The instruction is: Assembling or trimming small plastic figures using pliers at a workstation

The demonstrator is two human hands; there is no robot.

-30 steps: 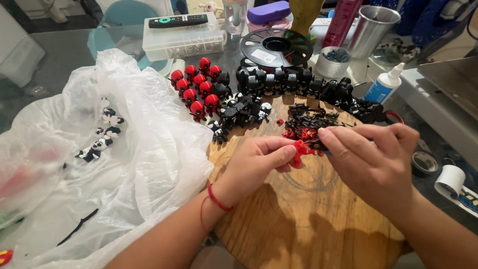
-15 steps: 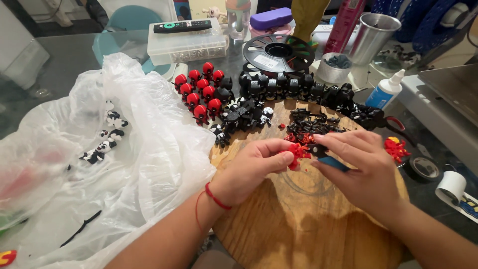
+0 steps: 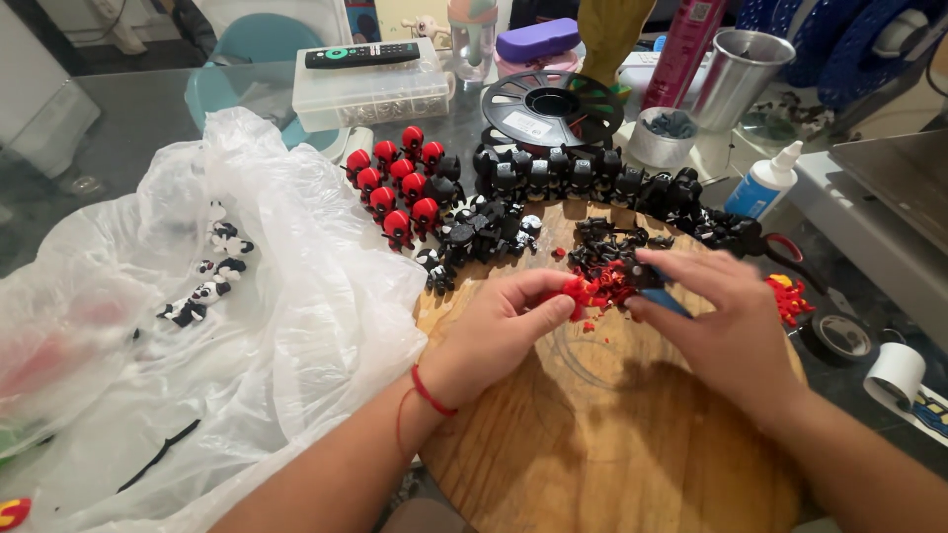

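My left hand (image 3: pixel 504 331) pinches a small red plastic piece (image 3: pixel 574 291) between thumb and fingers over a round wooden board (image 3: pixel 612 444). My right hand (image 3: pixel 721 321) is just to its right, gripping a small tool with a blue handle (image 3: pixel 664 301) whose tip meets the red piece. A pile of small red and black parts (image 3: pixel 612 259) lies on the board right behind both hands. Rows of small red figures (image 3: pixel 400 188) and black figures (image 3: pixel 573 178) stand at the board's far edge.
A large crumpled clear plastic bag (image 3: pixel 197 336) with several black-and-white figures (image 3: pixel 212 281) covers the left. Behind are a black filament spool (image 3: pixel 551 104), a clear box with a remote (image 3: pixel 367 84), a metal cup (image 3: pixel 736 79) and a glue bottle (image 3: pixel 765 183). Tape rolls (image 3: pixel 894 373) lie right.
My right hand has shifted from open fingers near the pile to holding the blue-handled tool against the red piece. My left hand stayed in place with the red piece.
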